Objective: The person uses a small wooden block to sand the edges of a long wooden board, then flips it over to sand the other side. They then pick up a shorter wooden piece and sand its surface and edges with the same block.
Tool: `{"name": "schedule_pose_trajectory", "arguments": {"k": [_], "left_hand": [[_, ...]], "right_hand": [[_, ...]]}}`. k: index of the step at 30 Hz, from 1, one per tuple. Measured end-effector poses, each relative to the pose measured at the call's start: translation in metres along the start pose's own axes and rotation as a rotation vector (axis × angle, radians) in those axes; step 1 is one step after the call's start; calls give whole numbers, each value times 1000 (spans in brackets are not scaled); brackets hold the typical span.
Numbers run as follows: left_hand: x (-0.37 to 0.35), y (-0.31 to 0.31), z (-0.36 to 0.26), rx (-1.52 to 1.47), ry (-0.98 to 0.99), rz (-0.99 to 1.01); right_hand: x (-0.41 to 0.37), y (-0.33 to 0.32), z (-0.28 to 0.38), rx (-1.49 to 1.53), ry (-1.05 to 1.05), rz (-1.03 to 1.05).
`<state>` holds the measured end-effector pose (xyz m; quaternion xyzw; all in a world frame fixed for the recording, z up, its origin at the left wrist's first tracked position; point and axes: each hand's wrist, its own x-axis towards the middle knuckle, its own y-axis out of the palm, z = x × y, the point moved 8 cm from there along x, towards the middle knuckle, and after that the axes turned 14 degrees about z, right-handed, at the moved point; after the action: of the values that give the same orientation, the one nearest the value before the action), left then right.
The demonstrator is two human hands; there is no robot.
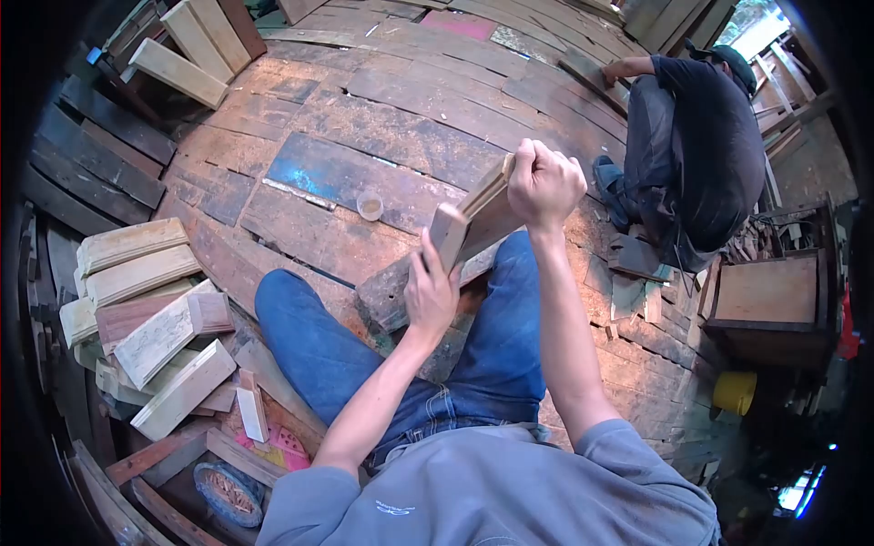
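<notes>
A short wooden piece with a grooved edge [492,221] is held up at a slant between my knees. My left hand [431,293] is closed around its near end, thumb and fingers on either side. At the far end my right hand [546,187] is clenched in a fist over the wood. Whether a small tool or sandpaper sits inside that fist is hidden. Beneath the piece, a thick wooden block [387,296] lies on the floor between my legs.
Cut wooden blocks [150,332] are piled at my left, near an oval blue container of shavings [228,496]. A small round cup [370,206] stands on the plank floor [410,118]. Another person [696,155] crouches at the right, beyond a wooden cabinet [765,291] and yellow bucket [734,392].
</notes>
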<state>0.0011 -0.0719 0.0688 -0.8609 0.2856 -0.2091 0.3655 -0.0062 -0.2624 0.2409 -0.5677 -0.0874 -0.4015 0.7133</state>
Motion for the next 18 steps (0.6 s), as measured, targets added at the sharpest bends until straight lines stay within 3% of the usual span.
{"name": "schedule_pose_trajectory", "arguments": {"k": [2, 8, 15, 18], "left_hand": [[-4, 10, 10, -20, -27, 31], [40, -27, -44, 19, 125, -135], [7, 7, 2, 60, 17, -15], [25, -19, -32, 39, 60, -81]], "right_hand": [[-2, 0, -7, 15, 15, -19], [0, 4, -3, -8, 8, -19], [3, 0, -8, 22, -9, -27], [3, 2, 0, 12, -10, -24]]}}
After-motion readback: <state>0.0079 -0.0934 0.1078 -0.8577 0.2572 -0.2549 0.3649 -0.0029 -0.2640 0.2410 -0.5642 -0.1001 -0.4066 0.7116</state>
